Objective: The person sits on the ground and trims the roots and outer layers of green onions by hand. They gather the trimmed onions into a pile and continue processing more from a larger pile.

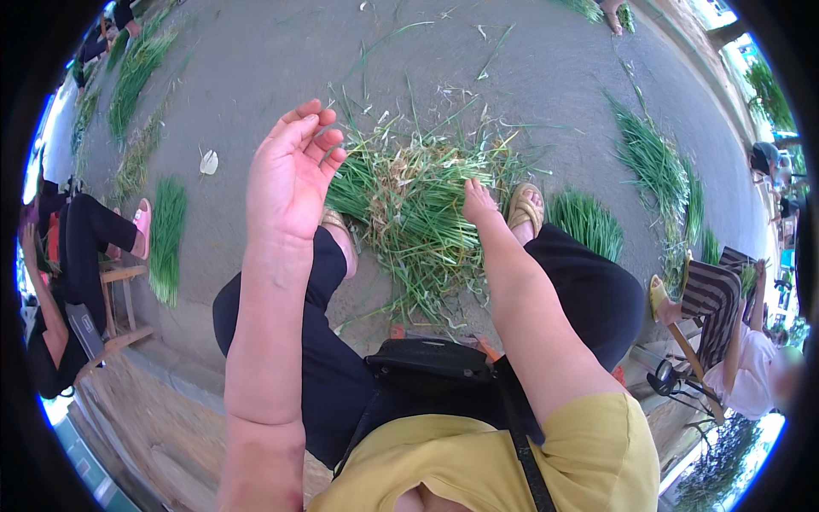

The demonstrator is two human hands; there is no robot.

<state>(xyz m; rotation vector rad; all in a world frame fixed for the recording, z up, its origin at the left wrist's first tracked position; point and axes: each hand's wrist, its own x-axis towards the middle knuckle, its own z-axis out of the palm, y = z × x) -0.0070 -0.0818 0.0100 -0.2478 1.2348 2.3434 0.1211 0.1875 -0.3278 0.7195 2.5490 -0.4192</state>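
Note:
Raised over the ground at the left of the pile is my left hand, palm turned up, with its fingers loosely curled, apart and holding nothing. My right hand reaches to the right side of the pile of long green stalks, which look like chives or scallions. Its fingers are stretched out and touch the stalks near their pale ends. Dry yellowish leaves are mixed through the pile, which lies between my sandalled feet.
Beside my right foot lies a bundle of green stalks; another bundle lies at the left. More stalks are spread at the right. Seated people flank me on wooden chairs. A black bag rests on my lap.

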